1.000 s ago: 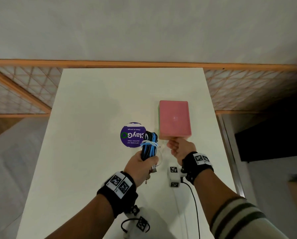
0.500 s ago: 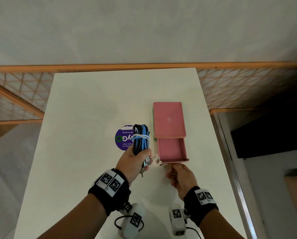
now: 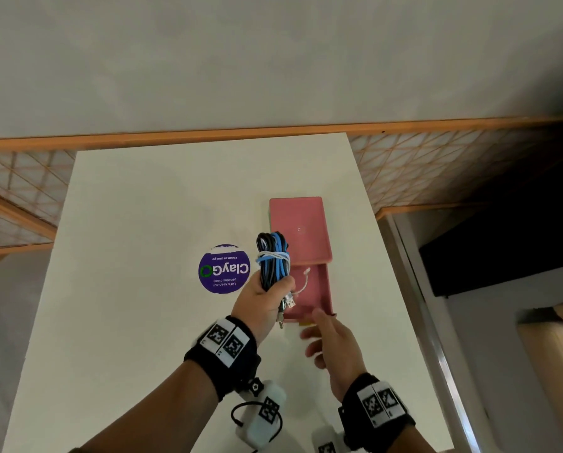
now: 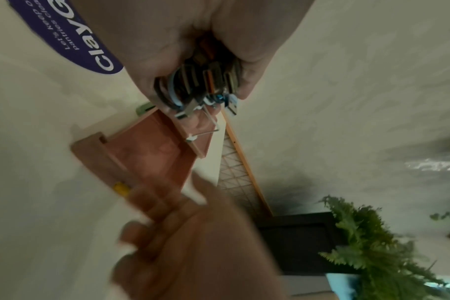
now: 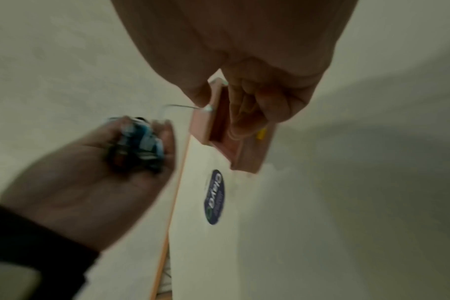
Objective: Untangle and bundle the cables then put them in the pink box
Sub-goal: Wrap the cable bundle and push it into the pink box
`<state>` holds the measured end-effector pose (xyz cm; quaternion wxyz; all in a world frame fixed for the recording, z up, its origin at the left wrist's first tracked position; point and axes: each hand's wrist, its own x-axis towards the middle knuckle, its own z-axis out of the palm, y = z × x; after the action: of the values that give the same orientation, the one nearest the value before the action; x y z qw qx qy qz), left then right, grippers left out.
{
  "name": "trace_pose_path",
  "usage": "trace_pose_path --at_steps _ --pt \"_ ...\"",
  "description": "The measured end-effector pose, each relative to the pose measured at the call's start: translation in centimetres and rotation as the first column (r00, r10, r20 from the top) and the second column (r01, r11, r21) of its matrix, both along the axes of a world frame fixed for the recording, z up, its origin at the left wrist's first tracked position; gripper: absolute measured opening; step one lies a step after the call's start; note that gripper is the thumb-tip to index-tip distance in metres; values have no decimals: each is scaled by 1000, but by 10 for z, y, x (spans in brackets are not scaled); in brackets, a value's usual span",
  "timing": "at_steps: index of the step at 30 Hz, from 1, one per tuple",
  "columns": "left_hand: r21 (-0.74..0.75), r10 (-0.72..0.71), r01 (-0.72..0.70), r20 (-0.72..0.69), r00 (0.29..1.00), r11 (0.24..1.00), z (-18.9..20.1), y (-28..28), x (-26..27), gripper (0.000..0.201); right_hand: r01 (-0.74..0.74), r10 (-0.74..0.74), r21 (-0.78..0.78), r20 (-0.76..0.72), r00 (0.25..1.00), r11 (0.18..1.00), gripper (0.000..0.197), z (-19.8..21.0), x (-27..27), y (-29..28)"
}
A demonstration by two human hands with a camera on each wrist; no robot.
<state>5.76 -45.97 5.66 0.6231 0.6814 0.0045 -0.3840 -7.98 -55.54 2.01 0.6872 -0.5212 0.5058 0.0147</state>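
a round purple sticker lies flat on the pale worktop. just right of it the left hand is wrapped around the bundled cables, blue and black bound with white, raised beside the pink box. the box's drawer is slid out; a thin white cable end dangles over it. the right hand, fingers loose and gripping nothing, sits near the drawer front. a wooden lattice flanks the worktop.

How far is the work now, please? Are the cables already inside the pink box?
Not yet. Done: the cable bundle is tied with a white cable, and the pink box has its drawer pulled out. In hand: the left hand grips the bundle beside the drawer; the right hand is open. Left: putting it inside.
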Motion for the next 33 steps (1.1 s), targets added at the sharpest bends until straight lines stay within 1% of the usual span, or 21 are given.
trace_pose_path --at_steps 2,4,5,7,9,12,14,17,20,22,24,26,28,29,30,31,33 --pt "59 -47 44 59 997 997 -8 -3 -8 26 -14 11 34 72 997 999 45 13 12 -8" --pt "114 -81 72 78 994 991 -11 -5 -17 17 -14 8 66 90 996 998 49 17 23 -16" --pt "137 -101 91 71 992 986 -13 -6 -21 14 -28 24 46 82 996 999 50 16 28 -20" --pt "179 -152 141 51 987 974 -18 -8 -26 13 -95 96 -24 48 994 995 51 15 36 -24" --pt "216 -208 203 -3 978 955 -25 -11 -29 14 -159 159 -76 5 987 984 49 13 41 -27" --pt "274 -272 286 -88 958 918 -31 -19 -29 18 -229 224 -79 -64 973 970 48 8 47 -30" --pt "327 -332 356 -129 934 875 -29 -27 -24 18 -259 252 -73 -96 963 963 47 3 48 -32" --pt "402 -414 448 -174 893 798 -26 -42 -14 25 -290 278 -116 -110 954 950 43 -3 49 -34" --pt "466 -512 554 -228 828 689 -19 -58 -5 30 -333 315 -171 -125 941 927 41 -3 49 -37" --pt "469 -495 575 -295 817 670 -12 -63 -2 33 -325 305 -162 -135 943 932 51 -1 47 -38" --pt "437 -462 589 -368 807 680 -9 -67 5 35 -303 284 -140 -138 949 943 57 2 43 -39" --pt "421 -447 600 -411 795 680 -9 -70 11 35 -303 282 -140 -155 947 943 55 0 40 -39" --pt "405 -455 612 -422 784 680 -17 -74 15 29 -331 303 -152 -181 936 931 51 -2 39 -42" --pt "398 -442 607 -434 785 687 -18 -74 14 25 -376 336 -179 -217 916 909 49 -2 40 -45" --pt "382 -409 590 -457 790 712 -20 -75 14 23 -457 390 -235 -281 877 858 45 -2 41 -47" --pt "360 -379 567 -473 796 741 -24 -74 14 23 -530 421 -308 -357 834 790 41 0 43 -49" --pt "373 -354 548 -474 806 749 -20 -74 12 23 -659 413 -502 -520 748 560 35 5 46 -50"
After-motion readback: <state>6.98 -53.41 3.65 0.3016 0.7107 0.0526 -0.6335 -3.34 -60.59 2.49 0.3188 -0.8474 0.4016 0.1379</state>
